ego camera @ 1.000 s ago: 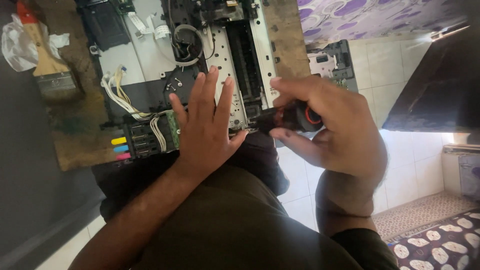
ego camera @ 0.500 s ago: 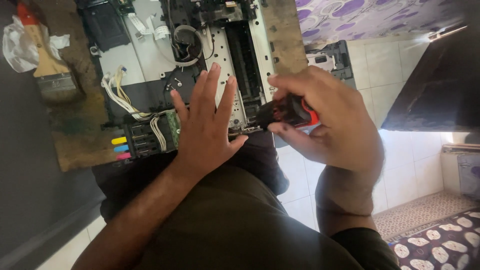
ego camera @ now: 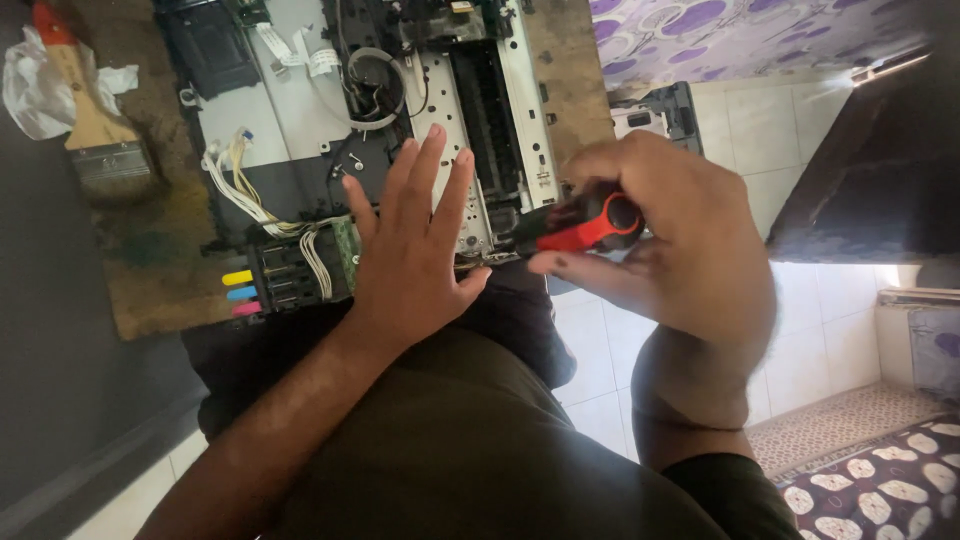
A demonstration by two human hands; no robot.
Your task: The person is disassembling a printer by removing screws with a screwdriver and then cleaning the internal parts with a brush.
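Observation:
A dismantled printer (ego camera: 300, 120) lies open on a worn wooden board (ego camera: 150, 270), its grey chassis, white wire bundles and a green circuit board showing. My left hand (ego camera: 410, 250) lies flat on the printer's near edge, fingers spread, holding nothing. My right hand (ego camera: 670, 240) grips a screwdriver with a red and black handle (ego camera: 585, 222). Its shaft points left toward the metal frame beside my left thumb; the tip is hidden.
A paintbrush (ego camera: 95, 125) with a wooden handle and a crumpled white bag (ego camera: 35, 85) lie at the board's far left. Yellow, blue and pink ink tabs (ego camera: 240, 292) stick out at the near edge. White floor tiles and a patterned rug (ego camera: 880, 490) are on the right.
My right hand has turned the screwdriver, so the red part of its handle now shows more. My left hand has stayed flat on the printer.

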